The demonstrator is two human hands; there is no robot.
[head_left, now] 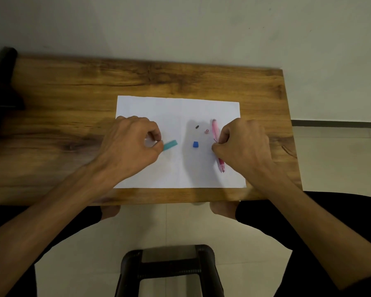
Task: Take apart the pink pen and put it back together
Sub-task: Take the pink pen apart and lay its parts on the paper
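Note:
A pink pen (215, 130) lies lengthwise on the right side of a white sheet of paper (176, 108), its tip (222, 169) pointing toward me. My right hand (244, 146) rests over the pen's middle, fingers pinched on it. My left hand (126, 146) pinches the near end of a teal tube-shaped piece (170, 145) lying on the paper. Between my hands lie a small blue cap-like piece (195, 144), a tiny black piece (197, 126) and a tiny pink piece (206, 131).
The paper lies on a wooden table (73, 99) against a pale wall. A dark object (0, 82) stands at the table's left end. Below the near edge are my knees and a black stool (169, 266).

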